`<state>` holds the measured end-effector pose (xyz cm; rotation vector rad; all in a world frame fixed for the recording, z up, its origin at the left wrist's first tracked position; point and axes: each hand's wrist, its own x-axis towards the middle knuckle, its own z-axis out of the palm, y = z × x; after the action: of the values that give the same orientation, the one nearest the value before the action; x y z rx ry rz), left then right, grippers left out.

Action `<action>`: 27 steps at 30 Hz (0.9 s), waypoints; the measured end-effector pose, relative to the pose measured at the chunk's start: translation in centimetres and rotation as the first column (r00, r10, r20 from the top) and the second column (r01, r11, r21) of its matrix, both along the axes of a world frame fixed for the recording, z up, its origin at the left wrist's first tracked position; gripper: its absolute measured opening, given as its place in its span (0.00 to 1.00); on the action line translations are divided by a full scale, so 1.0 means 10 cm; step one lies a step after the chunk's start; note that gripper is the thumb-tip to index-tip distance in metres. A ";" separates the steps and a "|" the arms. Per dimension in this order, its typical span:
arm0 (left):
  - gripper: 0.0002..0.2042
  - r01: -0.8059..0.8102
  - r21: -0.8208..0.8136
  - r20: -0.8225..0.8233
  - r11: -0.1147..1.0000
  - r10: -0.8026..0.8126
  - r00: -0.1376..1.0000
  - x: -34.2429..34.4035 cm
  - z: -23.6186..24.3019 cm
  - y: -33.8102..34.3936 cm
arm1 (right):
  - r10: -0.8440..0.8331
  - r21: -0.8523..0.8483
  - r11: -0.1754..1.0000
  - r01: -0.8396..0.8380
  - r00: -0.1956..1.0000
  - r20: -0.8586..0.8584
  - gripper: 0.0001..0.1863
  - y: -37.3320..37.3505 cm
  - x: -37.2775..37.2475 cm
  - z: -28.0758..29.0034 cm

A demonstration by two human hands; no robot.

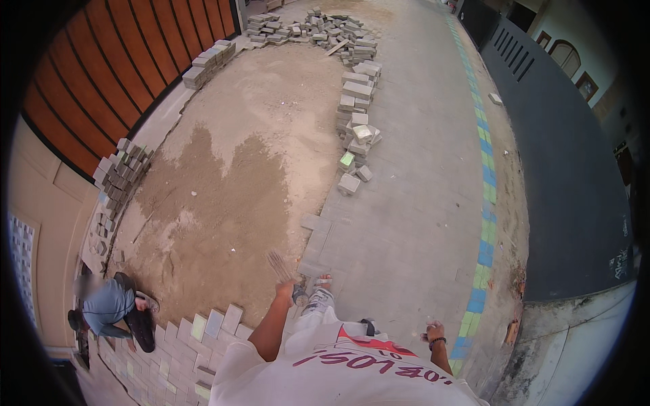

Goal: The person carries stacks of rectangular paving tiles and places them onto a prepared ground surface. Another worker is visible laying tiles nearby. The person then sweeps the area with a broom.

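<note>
My left hand (pixel 280 272) reaches forward over the edge of the bare sandy ground (pixel 250 183), slightly smeared by motion. Its fingers look stretched out, and nothing shows in them. My right hand (pixel 434 331), with a dark band at the wrist, hangs low over the grey paved lane (pixel 413 250). Its fingers are curled; whether they hold anything small cannot be made out. One sandalled foot (pixel 323 280) stands on the paving near my left hand. Below and left of that hand lie light paving blocks (pixel 231 318) set in a slanting pattern.
A person (pixel 112 304) in a blue-grey top crouches at lower left beside the laid blocks. Loose paving blocks line the lane's edge (pixel 357 88), with a heap (pixel 325 28) farther off. More blocks (pixel 120 169) stand by the orange-brown gate (pixel 122 74). A dark gate (pixel 562 162) borders the right.
</note>
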<state>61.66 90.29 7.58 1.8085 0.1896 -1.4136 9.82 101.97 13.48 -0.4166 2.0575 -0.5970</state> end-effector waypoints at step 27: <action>0.38 0.621 0.171 -0.081 0.765 -0.618 0.782 -2.85 -0.34 -5.93 | -0.161 -0.206 0.963 0.175 0.983 0.084 0.08 -7.90 -3.40 0.08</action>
<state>33.13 31.04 4.23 2.1258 -0.3167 -1.9214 -24.16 22.94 14.24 -0.3412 1.9849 -0.9272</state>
